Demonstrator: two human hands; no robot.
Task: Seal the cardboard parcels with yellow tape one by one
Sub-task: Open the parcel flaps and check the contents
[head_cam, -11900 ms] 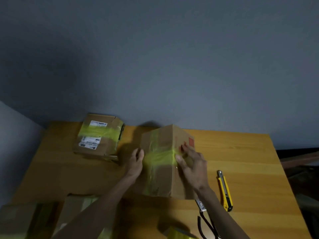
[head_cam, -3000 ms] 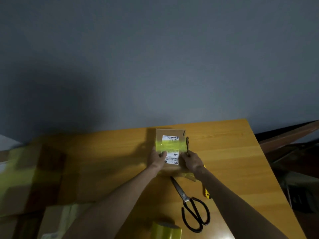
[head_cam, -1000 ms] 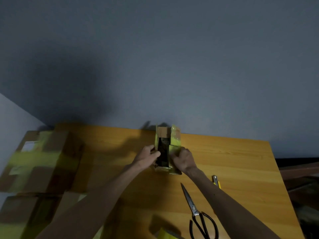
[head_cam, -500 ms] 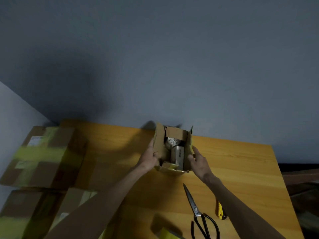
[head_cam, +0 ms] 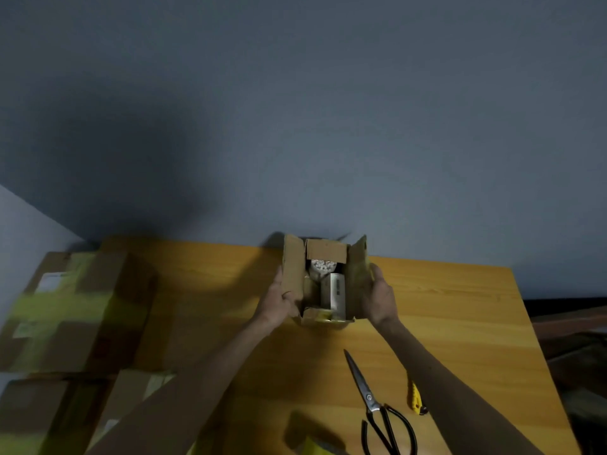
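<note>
**packer_a:** Fingers [head_cam: 289, 295] on your left hand [head_cam: 276, 302] are curling round the edge of the left flap [head_cam: 293, 267], so you're gripping that side fine. Your parcel [head_cam: 326, 251] is sitting upright at the far middle of the table [head_cam: 460, 307], mouth gaping, white stuff showing inside. On the other side, your right hand [head_cam: 379, 298] is lying flat against the outside of the right flap [head_cam: 358, 274], with the fingers straight, so you're pressing it, not gripping.

**packer_b:** Yeah, I'm guessing you're lining up the close. I'd be tucking the short end flaps down first, then folding the two long ones in together so the edges are meeting with no gap. That right flap is carrying yellow tape that's probably going to wrinkle, so be flattening it as you're folding. The tape roll [head_cam: 313, 448] is waiting at the near edge, only partly showing. The scissors [head_cam: 374, 402] are lying just right of it and the yellow knife [head_cam: 415, 394] beyond those, all well apart from the parcel. Be pinning the seam with one palm while the other's reaching for the roll.
</note>
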